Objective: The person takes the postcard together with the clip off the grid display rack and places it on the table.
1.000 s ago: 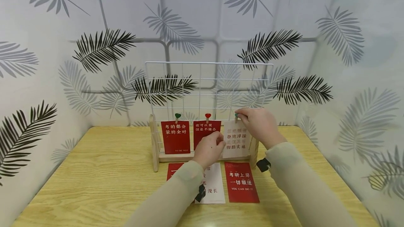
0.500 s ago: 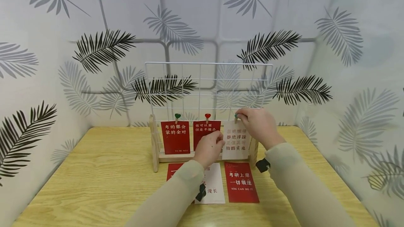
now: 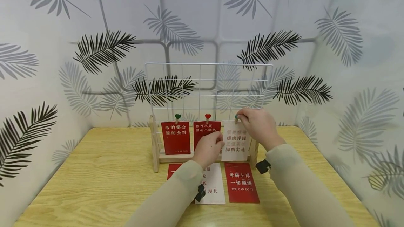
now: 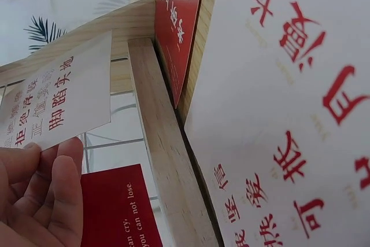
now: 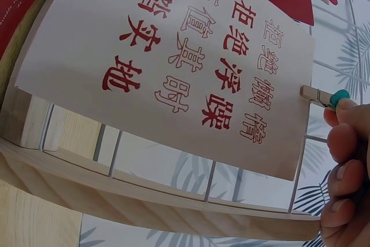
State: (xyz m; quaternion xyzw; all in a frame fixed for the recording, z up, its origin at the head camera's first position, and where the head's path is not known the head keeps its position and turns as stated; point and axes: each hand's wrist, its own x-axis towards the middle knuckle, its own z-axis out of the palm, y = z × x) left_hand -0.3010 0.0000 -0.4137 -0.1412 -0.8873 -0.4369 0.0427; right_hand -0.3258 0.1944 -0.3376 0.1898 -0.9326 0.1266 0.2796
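Observation:
A white card [image 3: 235,143] with red lettering hangs at the right of a white wire grid [image 3: 208,80] on a wooden base. My left hand [image 3: 209,148] pinches the card's left edge between thumb and fingers. At its top edge my right hand [image 3: 260,125] pinches a small wooden clothespin [image 5: 317,95] by its teal end, the jaws over the card's edge. To the left hang two red cards. One red card [image 3: 175,139] is under a green heart clothespin [image 3: 177,117], the other [image 3: 206,129] under a red heart clothespin [image 3: 208,116], partly behind my left hand.
On the wooden table [image 3: 104,171] before the grid lie a red card [image 3: 242,183], a white card [image 3: 214,185] and another red card [image 3: 173,169], the last mostly under my left sleeve. A leaf-patterned wall covering [image 3: 202,16] stands behind the grid.
The white card's lower edge has shifted slightly downward and tilted a little. Both hands stay nearly where they were.

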